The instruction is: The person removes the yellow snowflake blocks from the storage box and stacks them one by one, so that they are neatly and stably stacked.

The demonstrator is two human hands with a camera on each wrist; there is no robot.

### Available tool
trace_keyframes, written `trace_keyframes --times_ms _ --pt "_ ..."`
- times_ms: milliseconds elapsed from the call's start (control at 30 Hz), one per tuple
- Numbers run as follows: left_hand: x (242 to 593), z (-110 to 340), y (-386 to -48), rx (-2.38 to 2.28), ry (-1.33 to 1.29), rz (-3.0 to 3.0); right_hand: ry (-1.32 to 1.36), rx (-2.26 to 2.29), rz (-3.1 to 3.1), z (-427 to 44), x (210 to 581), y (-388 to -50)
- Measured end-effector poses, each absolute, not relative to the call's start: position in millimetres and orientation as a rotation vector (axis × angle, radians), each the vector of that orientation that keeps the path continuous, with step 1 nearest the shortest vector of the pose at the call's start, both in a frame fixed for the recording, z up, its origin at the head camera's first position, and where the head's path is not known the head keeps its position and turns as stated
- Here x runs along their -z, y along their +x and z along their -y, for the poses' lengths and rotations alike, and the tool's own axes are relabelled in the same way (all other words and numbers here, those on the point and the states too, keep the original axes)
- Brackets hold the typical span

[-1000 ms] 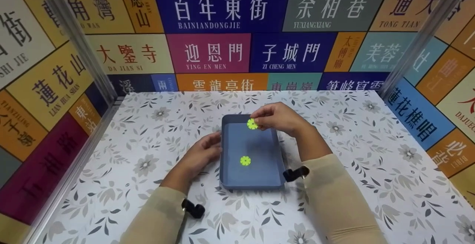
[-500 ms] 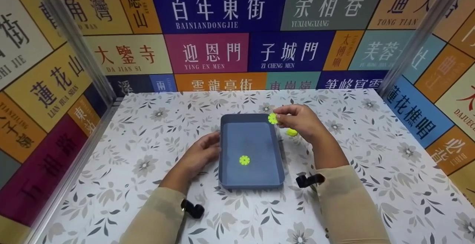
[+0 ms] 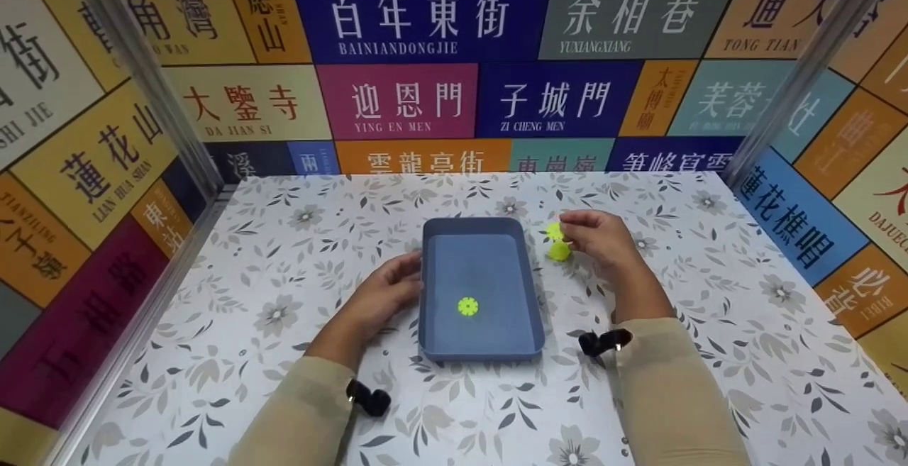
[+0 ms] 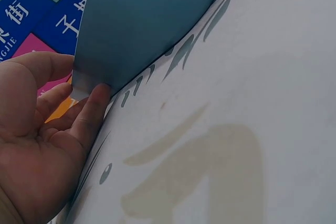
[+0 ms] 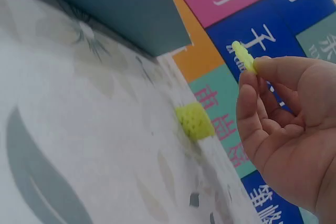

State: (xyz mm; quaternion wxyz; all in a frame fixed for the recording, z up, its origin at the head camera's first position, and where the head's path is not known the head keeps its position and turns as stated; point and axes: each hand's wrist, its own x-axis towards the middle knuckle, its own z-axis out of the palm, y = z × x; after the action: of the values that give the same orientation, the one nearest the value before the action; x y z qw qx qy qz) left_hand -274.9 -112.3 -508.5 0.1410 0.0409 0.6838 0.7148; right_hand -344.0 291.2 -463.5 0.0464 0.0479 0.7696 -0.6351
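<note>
My right hand [image 3: 599,239] pinches a yellow-green notched plastic disc [image 5: 243,56] between thumb and fingertips, just off the right side of the grey-blue tray [image 3: 482,351]. Close below it on the patterned surface sits a small yellow-green clump [image 5: 195,121] with a bumpy face; whether it is several discs stacked I cannot tell. Another yellow-green notched disc [image 3: 468,306] lies flat in the lower half of the tray. Along the tray's left wall rests my left hand [image 3: 383,289], its fingertips touching the outside, as the left wrist view also shows.
Floral white cloth [image 3: 284,381] covers the tabletop. Printed sign panels [image 3: 418,19] stand behind and at both sides, with clear upright strips [image 3: 152,76] at the corners. A small black device [image 3: 369,398] is on each sleeve.
My right hand has carried the pinched disc from over the tray's far end out to the right, beside the yellow-green clump. The left hand and the tray stay in place.
</note>
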Motion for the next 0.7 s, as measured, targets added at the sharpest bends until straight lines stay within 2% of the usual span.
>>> trace_keyframes --times_ms 233,700 --pt "507.8 112.1 -275.2 -2.045 0.085 -2.001 0.252 1.813 -2.413 -306.8 474.3 -348.8" --pt "510.4 112.7 -277.3 -2.029 0.083 -2.013 0.288 1.727 -2.470 -309.5 487.6 -349.0"
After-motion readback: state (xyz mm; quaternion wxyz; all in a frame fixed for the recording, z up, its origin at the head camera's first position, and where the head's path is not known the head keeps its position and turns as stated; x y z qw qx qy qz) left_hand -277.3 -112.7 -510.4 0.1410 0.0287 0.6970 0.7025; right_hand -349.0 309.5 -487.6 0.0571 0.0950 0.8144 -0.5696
